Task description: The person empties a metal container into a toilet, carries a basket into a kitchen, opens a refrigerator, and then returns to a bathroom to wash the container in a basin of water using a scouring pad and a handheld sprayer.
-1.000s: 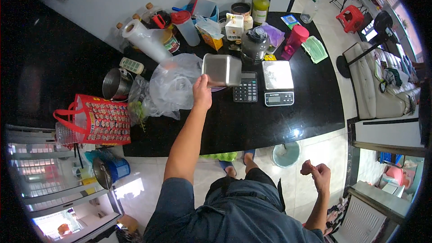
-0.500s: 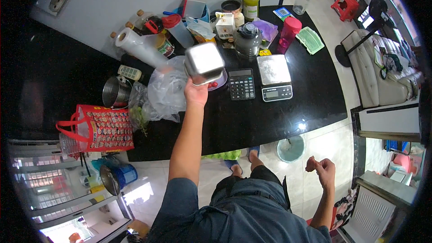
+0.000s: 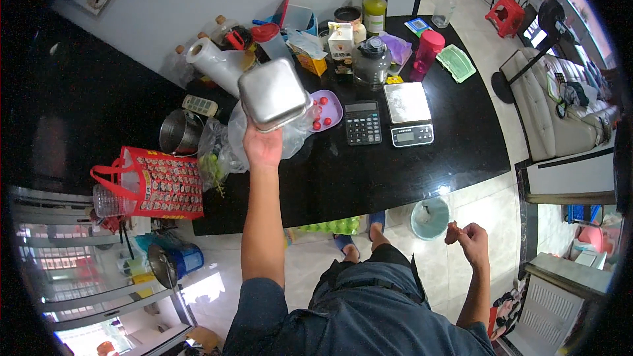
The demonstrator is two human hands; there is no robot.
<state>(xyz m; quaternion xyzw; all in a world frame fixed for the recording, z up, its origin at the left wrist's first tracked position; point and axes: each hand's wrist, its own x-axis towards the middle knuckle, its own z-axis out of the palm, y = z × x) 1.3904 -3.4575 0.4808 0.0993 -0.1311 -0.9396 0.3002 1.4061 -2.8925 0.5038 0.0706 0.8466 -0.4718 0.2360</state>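
Observation:
My left hand (image 3: 264, 145) is closed on the near edge of a square metal container (image 3: 271, 92), raised above the black counter. Its smooth outer base faces me, so its inside is hidden. Behind and below it lies a clear plastic bag (image 3: 297, 140). A purple plate (image 3: 335, 107) with several small red round fruits sits just right of the container. Out over the floor at the right, my right hand (image 3: 474, 245) pinches a small reddish-brown piece (image 3: 452, 233) whose kind I cannot make out. A pale bucket (image 3: 430, 219) stands on the floor nearby.
On the black counter (image 3: 316, 184) are a calculator (image 3: 362, 123), a digital scale (image 3: 407, 103), a dark-tinted jug (image 3: 372, 62) and a pink bottle (image 3: 428, 53). A metal pot (image 3: 181, 133) and a red patterned bag (image 3: 168, 184) stand at the left. Bottles and a plastic roll (image 3: 214, 62) line the back.
My left hand has carried the metal container leftward, uncovering more of the purple plate and its red fruits. My right hand still holds the brown piece, now seen closer to the bucket.

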